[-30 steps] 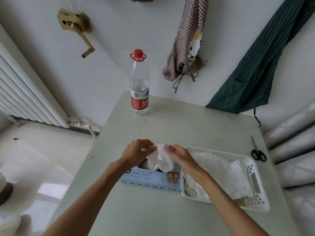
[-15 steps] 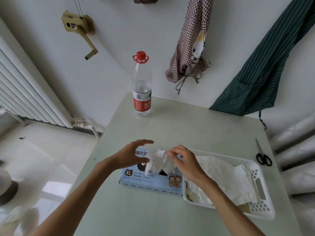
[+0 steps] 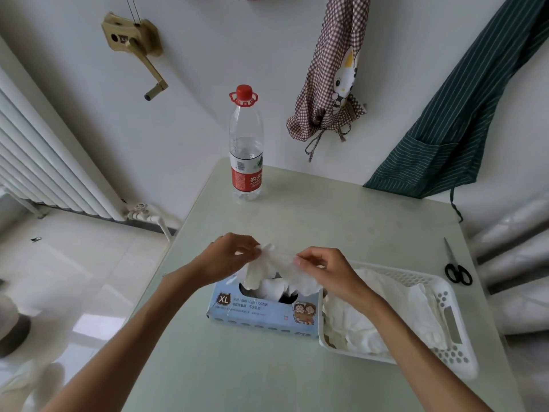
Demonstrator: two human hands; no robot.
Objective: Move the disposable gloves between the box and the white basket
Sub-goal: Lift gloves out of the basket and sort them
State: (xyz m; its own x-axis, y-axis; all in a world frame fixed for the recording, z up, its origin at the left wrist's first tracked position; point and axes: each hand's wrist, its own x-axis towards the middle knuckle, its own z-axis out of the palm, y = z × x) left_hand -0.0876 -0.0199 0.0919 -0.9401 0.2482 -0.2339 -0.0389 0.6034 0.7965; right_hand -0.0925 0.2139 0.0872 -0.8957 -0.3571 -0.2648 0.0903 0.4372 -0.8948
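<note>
Nearest, on the pale surface (image 3: 237, 367): blue glove box (image 3: 261, 310) marked XL, lying flat. Touching the box's right end, a white basket (image 3: 451, 325) heaped with crumpled white gloves (image 3: 368, 316). Just above the box's top opening, one white glove (image 3: 276, 263) stretched between both hands, its lower part still hanging into the opening. Left hand (image 3: 228, 257) pinching the glove's left edge with curled fingertips; right hand (image 3: 323, 269) pinching its right edge the same way. Right of the box, past the basket, black-handled scissors (image 3: 457, 269) near the surface's edge. Beyond the box, at the far edge, an upright water bottle (image 3: 246, 147) with red cap and label.
</note>
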